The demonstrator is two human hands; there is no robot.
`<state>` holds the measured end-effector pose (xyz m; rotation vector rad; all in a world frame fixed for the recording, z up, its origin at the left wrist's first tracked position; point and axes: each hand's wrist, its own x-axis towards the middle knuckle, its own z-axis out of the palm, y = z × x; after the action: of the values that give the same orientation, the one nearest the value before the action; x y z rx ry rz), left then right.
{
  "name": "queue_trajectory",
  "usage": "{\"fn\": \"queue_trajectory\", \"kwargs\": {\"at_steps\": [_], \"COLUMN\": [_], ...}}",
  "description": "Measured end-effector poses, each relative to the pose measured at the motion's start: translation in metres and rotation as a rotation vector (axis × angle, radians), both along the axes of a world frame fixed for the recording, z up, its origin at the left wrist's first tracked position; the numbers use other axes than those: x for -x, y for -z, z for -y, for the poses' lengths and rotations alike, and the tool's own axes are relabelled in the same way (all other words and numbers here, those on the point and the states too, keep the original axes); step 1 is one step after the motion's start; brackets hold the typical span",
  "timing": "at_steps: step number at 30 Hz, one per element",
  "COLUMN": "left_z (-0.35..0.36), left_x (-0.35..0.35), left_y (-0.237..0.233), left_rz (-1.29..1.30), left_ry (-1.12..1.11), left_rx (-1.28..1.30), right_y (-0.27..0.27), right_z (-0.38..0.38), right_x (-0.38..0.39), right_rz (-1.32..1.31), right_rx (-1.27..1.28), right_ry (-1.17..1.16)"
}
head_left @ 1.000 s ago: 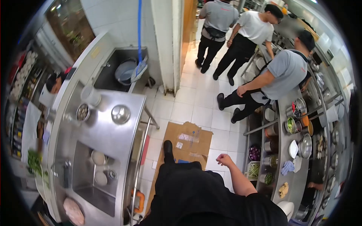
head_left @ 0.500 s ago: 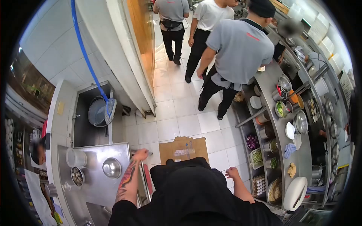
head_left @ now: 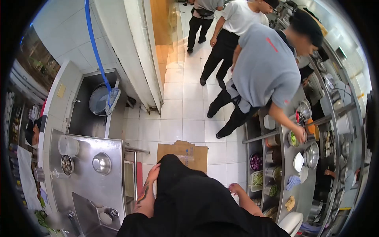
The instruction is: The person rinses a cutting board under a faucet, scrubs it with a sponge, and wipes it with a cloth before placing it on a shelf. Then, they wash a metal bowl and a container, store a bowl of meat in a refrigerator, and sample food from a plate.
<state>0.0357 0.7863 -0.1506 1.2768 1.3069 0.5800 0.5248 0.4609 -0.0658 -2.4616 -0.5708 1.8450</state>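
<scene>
My left hand (head_left: pixel 154 171) hangs beside my black-clad left thigh, fingers stretched along the cloth. It is open and appears to hold nothing. On the other side, my right hand (head_left: pixel 235 189) hangs low near the shelving, its fingers loosely curled and nothing visible in them. A flattened cardboard piece (head_left: pixel 181 150) lies on the floor in front of me. To my left is a steel counter (head_left: pixel 89 158) bearing an upturned metal bowl (head_left: pixel 102 163), a pot of small round items (head_left: pixel 67 165) and a white tub (head_left: pixel 68 145).
A grey-shirted co-worker (head_left: pixel 264 63) leans over the right counter, hand at a bowl of greens (head_left: pixel 293 138). Two more people stand farther up the tiled aisle (head_left: pixel 172 108). Shelves below hold purple onions (head_left: pixel 256 162). A blue hose (head_left: pixel 94 47) enters a bucket (head_left: pixel 98 102) in the sink.
My view has moved forward, bringing a sink basin into sight at lower left. My left hand dropped from the counter's edge to my thigh. The grey-shirted co-worker leaned right, reaching toward the bowls.
</scene>
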Motion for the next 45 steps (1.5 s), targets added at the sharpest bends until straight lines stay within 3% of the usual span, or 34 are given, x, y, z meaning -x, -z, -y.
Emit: {"fn": "queue_trajectory", "kwargs": {"at_steps": [1, 2, 3, 5, 8, 10, 12, 14, 16, 17, 18, 19, 20, 21, 22, 23, 24, 26, 27, 29, 31, 32, 33, 34, 35, 36, 38, 40, 42, 44, 45], "left_z": [0.014, 0.037, 0.062, 0.107, 0.127, 0.104, 0.052, -0.024, -0.122, -0.187, -0.248, -0.302, -0.347, -0.386, -0.416, -0.442, -0.466, -0.496, -0.505, -0.518, -0.523, -0.513, -0.491, -0.483, -0.455, -0.422, -0.403, -0.413, -0.440, -0.473, -0.490], "left_x": [0.007, 0.049, 0.079, 0.120, 0.148, 0.149, 0.138, 0.119, 0.083, 0.049, 0.009, -0.037, -0.077, -0.087, -0.110, -0.130, -0.145, -0.171, -0.184, -0.192, -0.181, -0.166, -0.158, -0.131, -0.096, -0.075, -0.086, -0.108, -0.138, -0.171, -0.186], "left_y": [-0.053, 0.003, 0.030, 0.013, -0.033, -0.042, -0.036, -0.013, 0.023, 0.047, 0.054, -0.024, -0.089, -0.110, -0.149, -0.183, -0.197, -0.213, -0.220, -0.177, -0.080, -0.030, -0.020, 0.046, 0.163, 0.130, 0.061, 0.025, 0.001, -0.019, -0.030], "left_rz": [-0.234, -0.547, -0.721, -0.755, -0.696, -0.708, -0.716, -0.729, -0.773, -0.798, -0.765, -0.649, -0.548, -0.351, -0.271, -0.193, -0.195, -0.026, -0.014, -0.061, -0.138, -0.388, -0.674, -0.946, -1.082, -0.894, -0.707, -0.590, -0.501, -0.417, -0.382], "left_ry": [-0.082, 0.130, 0.340, 0.480, 0.449, 0.489, 0.551, 0.634, 0.757, 0.810, 0.756, 0.477, 0.353, 0.368, 0.369, 0.371, 0.385, 0.424, 0.422, 0.422, 0.420, 0.444, 0.515, 0.945, 1.418, 1.208, 0.954, 0.831, 0.738, 0.644, 0.614], "left_rx": [0.378, 0.327, 0.363, 0.498, 0.610, 0.624, 0.592, 0.515, 0.353, 0.211, 0.078, 0.029, -0.157, -0.370, -0.421, -0.477, -0.487, -0.341, -0.262, -0.239, -0.280, -0.205, -0.127, -0.059, -0.111, 0.141, 0.312, 0.358, 0.363, 0.353, 0.347], "right_y": [-0.007, -0.002, -0.018, -0.126, -0.260, -0.300, -0.320, -0.267, -0.173, -0.153, -0.139, -0.132, -0.140, -0.161, -0.173, -0.160, -0.157, -0.157, -0.160, -0.173, -0.186, -0.184, -0.181, -0.179, -0.182, -0.177, -0.153, -0.120, -0.120, -0.038, -0.010], "right_z": [-0.025, -0.050, -0.093, -0.195, -0.311, -0.363, -0.413, -0.455, -0.489, -0.499, -0.505, -0.511, -0.520, -0.532, -0.545, -0.551, -0.559, -0.573, -0.580, -0.593, -0.603, -0.608, -0.613, -0.618, -0.624, -0.631, -0.648, -0.684, -0.719, -0.756, -0.773], "right_x": [-0.009, -0.023, -0.027, -0.013, 0.006, 0.009, 0.004, -0.019, -0.021, -0.023, -0.026, -0.031, -0.029, -0.022, -0.020, -0.026, -0.035, -0.052, -0.063, -0.082, -0.106, -0.120, -0.134, -0.148, -0.162, -0.180, -0.218, -0.258, -0.272, -0.299, -0.307], "right_rz": [0.031, 0.003, 0.053, -0.027, -0.137, -0.130, -0.402, -1.124, 0.566, 0.566, 0.426, 0.282, 0.282, 0.109, -0.060, 0.125, 0.127, 0.369, 0.321, 0.316, 0.295, 0.292, 0.261, 0.230, 0.230, 0.228, 0.331, 0.049, -0.142, 0.071, 0.191], "right_rx": [-0.057, -0.225, -0.346, -0.567, -0.786, -0.922, -0.979, -0.801, -0.414, -0.420, -0.587, -0.741, -0.729, -0.621, -0.522, -0.602, -0.611, -0.586, -0.585, -0.611, -0.685, -0.678, -0.709, -0.739, -0.733, -0.730, -0.777, -0.731, -0.878, -0.691, -0.620], "right_ry": [-0.219, -0.355, -0.445, -0.410, -0.464, -0.505, -0.550, 0.175, -0.306, -0.298, -0.387, -0.479, -0.472, -0.335, -0.196, -0.365, -0.349, -0.528, -0.471, -0.438, -0.377, -0.355, -0.287, -0.222, -0.139, -0.126, -0.004, 0.604, 1.316, 1.574, 1.448]}}
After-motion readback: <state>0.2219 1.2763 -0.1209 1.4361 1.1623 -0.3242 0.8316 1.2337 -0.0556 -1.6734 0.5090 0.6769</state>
